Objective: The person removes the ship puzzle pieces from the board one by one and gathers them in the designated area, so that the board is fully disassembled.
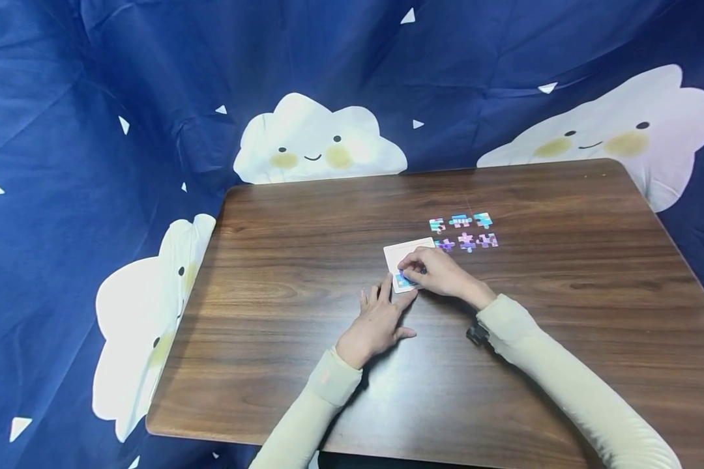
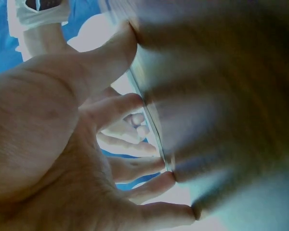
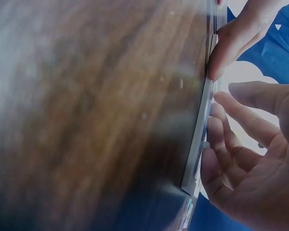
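The right hand's fingers are curling over a blue piece [image 1: 403,281] on the white board, their tips bunching close to its surface; whether the right hand [image 1: 440,270] is actually pinching the piece, I cannot tell. The left hand [image 1: 378,322] is spreading its fingers wide, thumb jutting sideways, two fingertips reaching the board's edge and the others resting by the wood. Between the hands the board [image 1: 401,251] is lying flat — thin, smooth, matt white, with rounded corners — and the blue piece is sitting at its near end, partly hidden under the fingers.

Just beyond, six loose pieces [image 1: 467,241] are lying in two rows of three, showing knobs and notches, their faces gleaming in pink, purple and turquoise. Ribbed, cream-coloured sleeves [image 1: 554,365] are covering both forearms, and a small black device [image 1: 476,335] is hanging under the right cuff.

Everything is resting on a brown table [image 1: 281,293], its streaky wood grain catching a glossy patch of light. Around it a creased blue cloth [image 1: 152,52] is hanging, carrying puffy white clouds [image 1: 317,159] and small triangles.
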A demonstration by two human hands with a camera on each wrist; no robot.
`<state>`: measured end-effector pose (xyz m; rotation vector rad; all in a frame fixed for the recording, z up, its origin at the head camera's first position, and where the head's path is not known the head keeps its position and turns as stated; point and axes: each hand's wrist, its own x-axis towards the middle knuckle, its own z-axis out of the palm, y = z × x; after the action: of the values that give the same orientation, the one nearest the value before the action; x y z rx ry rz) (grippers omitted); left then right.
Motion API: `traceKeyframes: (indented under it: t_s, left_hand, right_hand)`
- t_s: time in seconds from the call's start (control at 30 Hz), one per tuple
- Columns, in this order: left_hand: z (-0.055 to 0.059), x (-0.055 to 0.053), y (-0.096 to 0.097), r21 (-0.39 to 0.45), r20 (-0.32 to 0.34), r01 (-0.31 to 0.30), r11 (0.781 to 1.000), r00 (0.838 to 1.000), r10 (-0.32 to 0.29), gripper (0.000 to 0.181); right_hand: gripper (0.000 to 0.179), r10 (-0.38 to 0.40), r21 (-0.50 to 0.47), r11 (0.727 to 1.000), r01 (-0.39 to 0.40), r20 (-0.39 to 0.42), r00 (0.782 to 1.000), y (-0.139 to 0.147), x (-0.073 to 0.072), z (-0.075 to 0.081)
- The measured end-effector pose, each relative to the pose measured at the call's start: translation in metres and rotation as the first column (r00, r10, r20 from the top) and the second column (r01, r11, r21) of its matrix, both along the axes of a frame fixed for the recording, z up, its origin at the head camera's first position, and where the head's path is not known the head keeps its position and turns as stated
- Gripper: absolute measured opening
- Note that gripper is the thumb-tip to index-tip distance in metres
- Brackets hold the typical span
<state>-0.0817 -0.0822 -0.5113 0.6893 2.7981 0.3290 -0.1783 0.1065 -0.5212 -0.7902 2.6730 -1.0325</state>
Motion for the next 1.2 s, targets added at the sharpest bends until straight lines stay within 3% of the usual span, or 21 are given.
traceKeyframes:
  t_s: [0.37, 0.77, 1.2]
  left_hand:
    - [0.000, 0.001, 0.000, 0.035, 0.021, -0.032, 0.999, 0.999, 0.031, 0.080]
    - [0.005, -0.003, 0.000, 0.018, 0.028, -0.030, 0.999, 0.999, 0.029, 0.081]
    - [0.005, -0.003, 0.001, -0.006, 0.007, -0.015, 1.000, 1.000, 0.015, 0.082]
  right_hand:
    - [0.021, 0.008, -0.003, 1.000, -0.008, -0.015, 1.000, -0.006, 0.002, -0.001]
    - [0.018, 0.002, -0.017, 1.000, -0.003, -0.022, 1.000, -0.008, -0.002, 0.000]
    - [0.020, -0.014, 0.072, 0.997, 0.018, -0.060, 0.998, -0.011, 0.001, 0.001]
